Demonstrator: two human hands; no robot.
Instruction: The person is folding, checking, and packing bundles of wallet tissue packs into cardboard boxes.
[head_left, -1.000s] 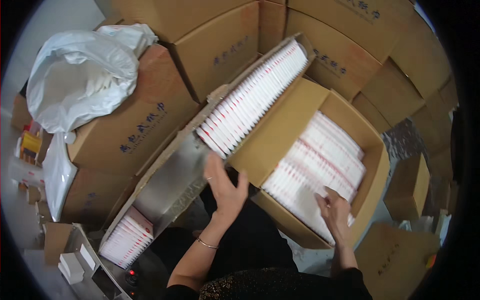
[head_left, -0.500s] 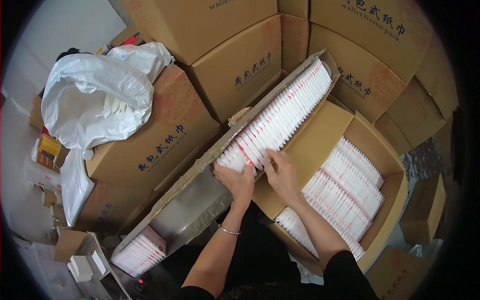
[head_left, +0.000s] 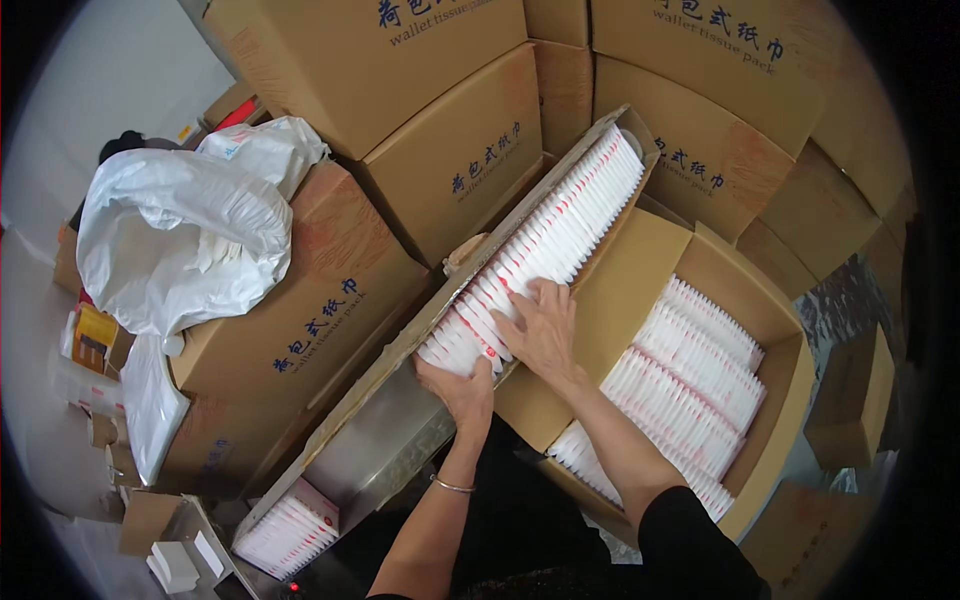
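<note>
A long row of white tissue packs with red marks (head_left: 570, 210) stands on edge in a slanting metal trough (head_left: 385, 405). My left hand (head_left: 460, 393) wraps round the near end of this row, its thumb on the front side and fingers at the end pack. Farther up the row, my right hand (head_left: 545, 330) lies against the packs with its fingers spread; its fingertips touch their upper edges. To the right of the trough, an open cardboard box (head_left: 785, 440) holds several rows of the same packs (head_left: 690, 385).
A separate stack of tissue packs (head_left: 290, 530) sits at the trough's lower end. Closed cartons (head_left: 450, 150) are piled behind and at the right. On a carton at left lies a white plastic bag (head_left: 185, 240). Small white cards (head_left: 175, 567) lie at lower left.
My right hand has gone from a pinch at the row's edge to spread fingers a little higher on the packs. My left hand stays at the row's end. The view has shifted slightly.
</note>
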